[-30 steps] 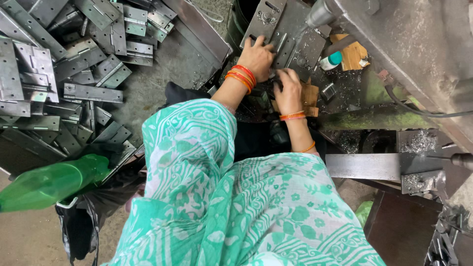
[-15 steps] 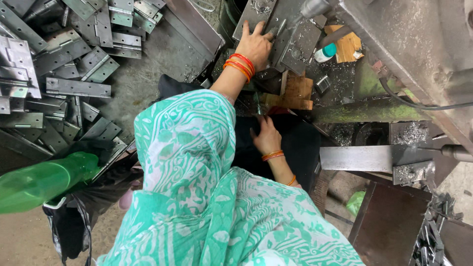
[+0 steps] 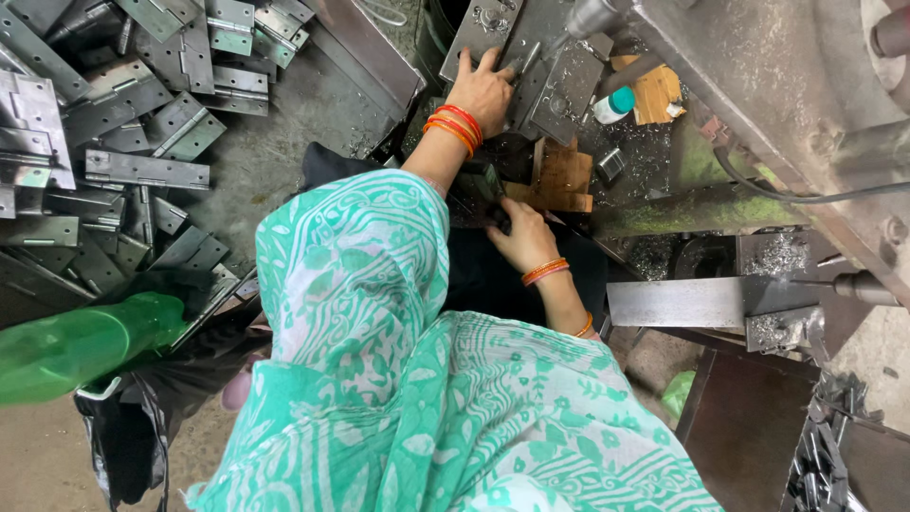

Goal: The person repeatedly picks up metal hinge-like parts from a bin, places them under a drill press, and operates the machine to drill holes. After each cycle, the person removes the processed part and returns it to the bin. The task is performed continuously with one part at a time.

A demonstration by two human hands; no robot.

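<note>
The left hand [image 3: 483, 90] presses flat, fingers spread, on a grey steel hinge plate [image 3: 531, 81]. Below it, the right hand [image 3: 519, 237] clenches a dark metal piece [image 3: 477, 194] beside a wooden block [image 3: 561, 175].

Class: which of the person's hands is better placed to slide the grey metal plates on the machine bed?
Probably the left. The left hand lies flat on the metal plates; the right hand sits lower, at a dark part beside the wooden block, apart from them.
</note>
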